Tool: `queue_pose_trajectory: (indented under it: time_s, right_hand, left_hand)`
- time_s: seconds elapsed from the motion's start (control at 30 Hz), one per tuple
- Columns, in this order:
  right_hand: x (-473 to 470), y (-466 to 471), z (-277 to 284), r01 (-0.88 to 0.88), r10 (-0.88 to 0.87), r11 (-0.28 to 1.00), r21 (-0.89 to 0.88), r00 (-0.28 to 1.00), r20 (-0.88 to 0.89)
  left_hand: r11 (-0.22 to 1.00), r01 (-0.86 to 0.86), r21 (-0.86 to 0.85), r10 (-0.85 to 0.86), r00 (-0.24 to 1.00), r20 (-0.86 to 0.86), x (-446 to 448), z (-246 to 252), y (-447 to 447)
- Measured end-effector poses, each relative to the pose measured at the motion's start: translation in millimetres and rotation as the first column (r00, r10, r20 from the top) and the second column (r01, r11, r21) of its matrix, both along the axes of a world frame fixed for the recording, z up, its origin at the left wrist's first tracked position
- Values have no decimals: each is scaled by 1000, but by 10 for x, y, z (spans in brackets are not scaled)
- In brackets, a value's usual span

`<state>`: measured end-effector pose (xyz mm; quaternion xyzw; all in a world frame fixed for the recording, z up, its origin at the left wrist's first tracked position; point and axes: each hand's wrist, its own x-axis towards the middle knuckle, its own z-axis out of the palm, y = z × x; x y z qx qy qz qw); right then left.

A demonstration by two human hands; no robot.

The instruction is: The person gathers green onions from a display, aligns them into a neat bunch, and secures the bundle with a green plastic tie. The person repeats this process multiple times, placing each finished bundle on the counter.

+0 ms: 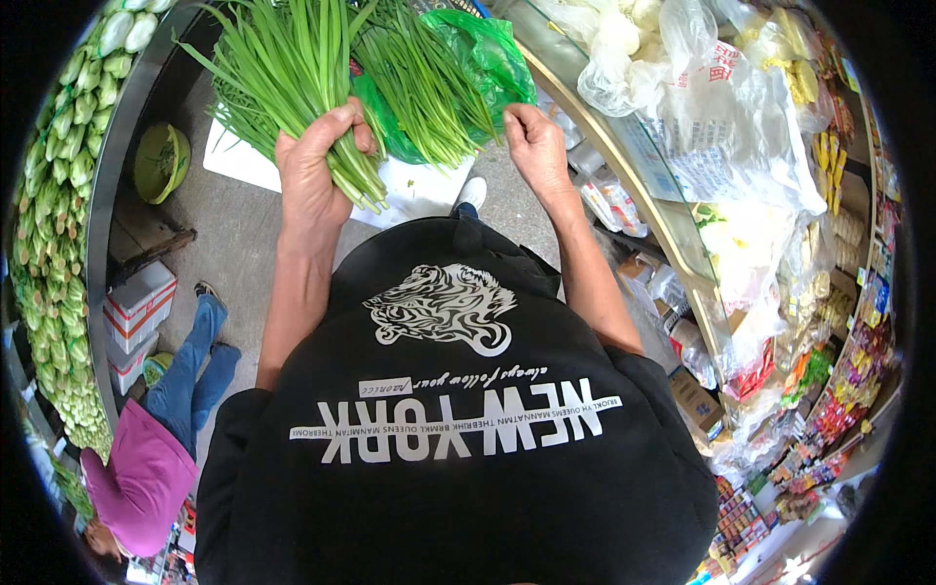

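Note:
My left hand [318, 157] is closed around the stalks of a bunch of garlic chives [303, 66], whose leaves fan out away from me. More garlic chives [431, 95] lie to the right of that bunch, partly on a green plastic bag [490, 55]. Beneath them a white board or box top [245, 157] shows, with small green scraps on it. My right hand [537, 142] hovers just right of the loose stalk ends, thumb and fingers curled together. Nothing is visible in it, though a thin stalk could be hidden there.
Leafy vegetables [58, 241] line a metal-edged shelf at left. Below it sit a yellow-green basket [179, 164] and white boxes [142, 300]. A person in a purple top [146, 475] stands at lower left. A glass-edged counter [636, 175] with plastic bags [702, 139] curves along my right.

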<state>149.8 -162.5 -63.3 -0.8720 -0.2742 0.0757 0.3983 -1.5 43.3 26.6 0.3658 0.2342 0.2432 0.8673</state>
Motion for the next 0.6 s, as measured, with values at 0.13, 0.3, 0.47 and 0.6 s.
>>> queue_pose_trajectory:
  time_s: [0.13, 0.3, 0.47, 0.6]
  right_hand:
    - [228, -206, -574, -33, -43, 927, -374, 980, -194]
    - [366, -58, -932, -133, -105, 919, -372, 825, -555]
    - [430, 39, -850, -199, -31, 897, -395, 863, -505]
    - [463, 52, -678, -174, -9, 942, -287, 842, -539]
  left_hand:
    - [998, -54, 18, 55, 998, -37, 2, 16, -87]
    - [993, -108, 38, 111, 989, -97, -9, 26, -141]
    - [985, -167, 41, 171, 977, -128, -46, 28, -165]
    - [982, -189, 21, 190, 974, -123, -51, 16, -163]
